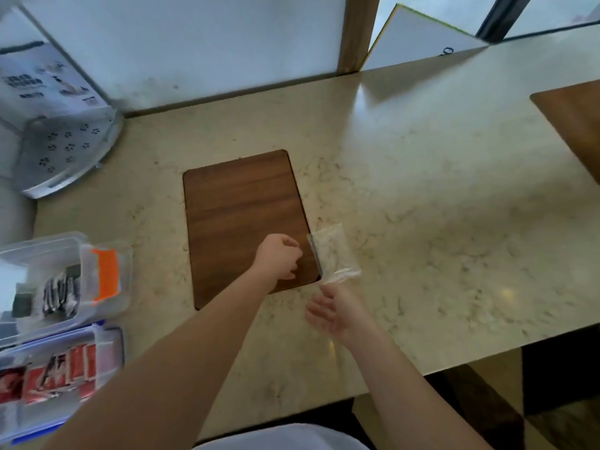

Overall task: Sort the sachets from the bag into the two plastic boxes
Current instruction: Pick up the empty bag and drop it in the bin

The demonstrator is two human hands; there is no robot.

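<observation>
A clear, empty-looking plastic bag (pixel 329 251) lies on the marble counter, its left edge over the corner of a wooden board (pixel 240 216). My left hand (pixel 279 256) rests on the board just left of the bag, fingers curled with nothing visible in them. My right hand (pixel 331 311) hovers just below the bag, palm open and fingers spread, fingertips close to the bag's lower edge. At the far left stand two clear plastic boxes: the upper box (pixel 107 271), with an orange latch, holds black-and-white sachets, and the lower box (pixel 110 345), with blue latches, holds red sachets.
A white perforated stand (pixel 65 151) with a printed leaflet sits at the back left. A white panel (pixel 422 37) leans against the window. Another wooden board (pixel 578 125) lies at the right edge. The counter's front edge (pixel 454 362) runs diagonally at lower right.
</observation>
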